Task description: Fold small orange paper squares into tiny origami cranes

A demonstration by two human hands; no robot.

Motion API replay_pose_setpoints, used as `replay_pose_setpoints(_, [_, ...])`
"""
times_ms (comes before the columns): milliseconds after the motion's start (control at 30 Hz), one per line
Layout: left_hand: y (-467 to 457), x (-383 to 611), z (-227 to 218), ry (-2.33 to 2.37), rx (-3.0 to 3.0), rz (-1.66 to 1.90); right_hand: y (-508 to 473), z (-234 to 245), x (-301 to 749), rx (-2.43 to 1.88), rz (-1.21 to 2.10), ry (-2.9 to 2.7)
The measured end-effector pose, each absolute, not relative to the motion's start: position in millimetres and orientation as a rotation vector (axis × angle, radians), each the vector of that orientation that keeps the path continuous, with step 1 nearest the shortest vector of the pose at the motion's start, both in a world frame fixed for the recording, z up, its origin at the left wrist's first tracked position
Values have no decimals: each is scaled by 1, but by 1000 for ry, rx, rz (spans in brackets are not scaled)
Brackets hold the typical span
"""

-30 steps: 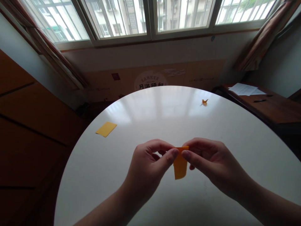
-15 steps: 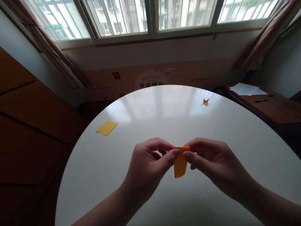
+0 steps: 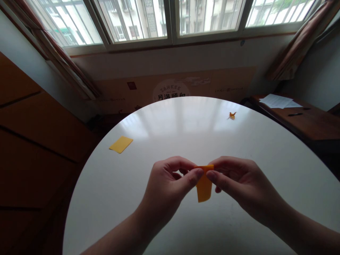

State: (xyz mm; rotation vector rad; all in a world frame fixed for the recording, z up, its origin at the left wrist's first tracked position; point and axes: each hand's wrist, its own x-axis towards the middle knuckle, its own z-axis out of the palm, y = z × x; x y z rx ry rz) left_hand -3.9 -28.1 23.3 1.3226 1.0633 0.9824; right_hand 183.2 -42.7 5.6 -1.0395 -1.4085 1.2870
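A small folded piece of orange paper (image 3: 204,189) hangs between my hands, above the near part of the white table. My left hand (image 3: 172,182) pinches its upper left corner between thumb and forefinger. On the upper right corner, my right hand (image 3: 236,179) has the same pinch, its thumb tip close to the left thumb. The paper's top edge looks creased, and its lower end hangs free. The fingertips behind the paper are hidden.
A yellow stack or sheet of paper (image 3: 121,144) lies on the white round table (image 3: 164,131) to the left. Far right sits a small orange folded paper bird (image 3: 232,115). Beyond the table's right edge, white papers (image 3: 280,101) rest on a brown desk (image 3: 316,122).
Both hands keep their pinch on the orange paper. Its lower end has swung very slightly down and to the right; otherwise hardly anything has moved.
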Motion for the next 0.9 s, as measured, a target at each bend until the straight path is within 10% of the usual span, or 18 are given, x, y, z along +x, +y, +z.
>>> replay_pose_setpoints(900, [-26,-5,23,1017,1193,925,-43,2,185,-1012,1484,-1273])
